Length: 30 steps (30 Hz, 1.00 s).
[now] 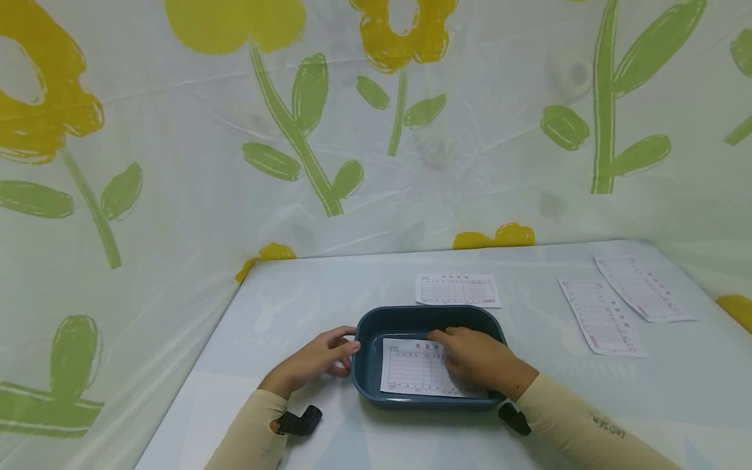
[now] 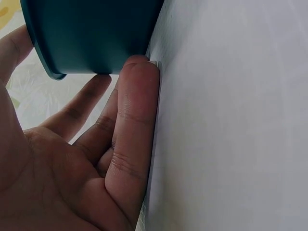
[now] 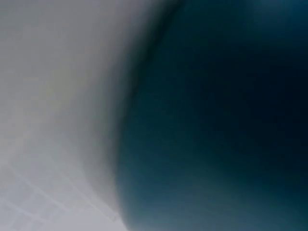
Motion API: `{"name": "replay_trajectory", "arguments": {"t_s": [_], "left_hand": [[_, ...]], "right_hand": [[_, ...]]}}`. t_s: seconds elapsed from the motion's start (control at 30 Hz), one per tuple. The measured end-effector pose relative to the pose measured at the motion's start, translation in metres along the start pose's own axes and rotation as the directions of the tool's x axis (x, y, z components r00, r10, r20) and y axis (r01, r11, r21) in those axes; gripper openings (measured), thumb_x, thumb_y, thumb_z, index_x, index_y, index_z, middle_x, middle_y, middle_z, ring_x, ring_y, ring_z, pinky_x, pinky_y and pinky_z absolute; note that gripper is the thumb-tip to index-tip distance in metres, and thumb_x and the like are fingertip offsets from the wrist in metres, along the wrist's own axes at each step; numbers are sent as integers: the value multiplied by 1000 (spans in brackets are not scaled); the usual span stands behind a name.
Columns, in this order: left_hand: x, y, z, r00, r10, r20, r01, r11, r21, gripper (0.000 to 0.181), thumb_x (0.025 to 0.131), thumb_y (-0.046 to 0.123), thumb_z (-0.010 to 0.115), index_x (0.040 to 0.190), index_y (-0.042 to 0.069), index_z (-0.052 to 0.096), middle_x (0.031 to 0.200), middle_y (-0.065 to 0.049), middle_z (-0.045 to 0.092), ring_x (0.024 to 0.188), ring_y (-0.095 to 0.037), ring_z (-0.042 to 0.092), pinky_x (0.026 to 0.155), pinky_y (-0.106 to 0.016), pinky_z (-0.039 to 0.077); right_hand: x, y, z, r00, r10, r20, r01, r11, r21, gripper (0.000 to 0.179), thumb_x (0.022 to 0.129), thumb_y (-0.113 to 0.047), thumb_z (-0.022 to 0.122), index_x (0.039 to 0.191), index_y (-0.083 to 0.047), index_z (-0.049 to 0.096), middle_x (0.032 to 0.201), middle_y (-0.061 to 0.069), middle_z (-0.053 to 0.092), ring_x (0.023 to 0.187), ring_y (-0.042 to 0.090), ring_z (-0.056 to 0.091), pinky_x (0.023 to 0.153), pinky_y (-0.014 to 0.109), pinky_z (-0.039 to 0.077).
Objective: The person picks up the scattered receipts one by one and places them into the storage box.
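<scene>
A dark teal plastic basin (image 1: pixel 431 403) stands on the table, with a printed paper form (image 1: pixel 411 369) lying inside it. At the basin's left end is my left hand (image 1: pixel 317 359). Its thumb and fingers are spread and touch the rim and outer wall; the left wrist view shows the fingers (image 2: pixel 137 106) fairly straight against the basin (image 2: pixel 91 38). My right hand (image 1: pixel 478 358) reaches into the basin over the form's right part, knuckles bent. Its thumb and most fingertips are hidden, so a pinch on the paper cannot be made out. The right wrist view shows only the blurred basin wall (image 3: pixel 163 159).
Behind the basin lies another printed form (image 1: pixel 458 289). Two more forms, one (image 1: pixel 602 318) beside the other (image 1: pixel 643 287), lie at the right of the pale table (image 1: pixel 282 307). A flower-patterned curtain (image 1: pixel 470 183) hangs around the table's back and left edges.
</scene>
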<state>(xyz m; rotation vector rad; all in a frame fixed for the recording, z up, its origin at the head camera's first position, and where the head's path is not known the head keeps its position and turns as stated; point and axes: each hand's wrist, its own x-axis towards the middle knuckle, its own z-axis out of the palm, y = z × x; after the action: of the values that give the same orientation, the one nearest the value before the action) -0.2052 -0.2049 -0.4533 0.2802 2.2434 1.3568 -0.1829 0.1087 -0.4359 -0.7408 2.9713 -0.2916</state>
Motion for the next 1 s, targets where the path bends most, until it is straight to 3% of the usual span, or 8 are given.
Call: {"name": "replay_trajectory", "arguments": {"t_s": [0.17,0.4,0.7,0.87,1.0], "left_hand": [[-1,-1,-1,1000,-12,-3,12,1000,-1,63,99,46,57,148,10,43,109,-10,65,90,-17,65,87,-41,60],[-3,2,-3,1000,-2,0,2,1000,5,62,100,46,56,148,10,43,110,-10,65,91,-17,64,87,-41,60],[-4,3,-3,1000,-8,0,8,1000,7,60,100,45,56,148,11,44,108,-9,65,90,-18,65,88,-42,59],[-2,2,-2,1000,-6,-2,7,1000,5,62,99,47,57,148,11,44,107,-9,65,91,-18,65,88,-42,59],[-2,3,0,1000,-6,-3,6,1000,7,63,99,47,58,148,11,44,108,-9,65,91,-18,65,88,-42,59]], "right_hand": [[0,-1,1,1000,-7,-19,6,999,-33,47,87,-22,77,131,-20,63,102,-1,65,83,12,55,79,32,56],[0,-2,1,999,-19,-35,17,998,-57,44,88,-24,75,130,-21,64,109,2,65,93,15,56,86,36,55],[0,-4,1,999,7,-40,-8,1000,-27,39,89,-27,74,127,-19,66,111,2,65,92,15,55,86,35,55],[-1,-1,0,993,-15,-116,20,999,37,35,89,-26,75,122,-19,69,112,-1,66,98,13,58,89,35,56],[-8,7,-4,970,-32,-240,77,981,181,29,91,-19,72,120,-17,68,112,-3,66,104,11,59,90,36,56]]}}
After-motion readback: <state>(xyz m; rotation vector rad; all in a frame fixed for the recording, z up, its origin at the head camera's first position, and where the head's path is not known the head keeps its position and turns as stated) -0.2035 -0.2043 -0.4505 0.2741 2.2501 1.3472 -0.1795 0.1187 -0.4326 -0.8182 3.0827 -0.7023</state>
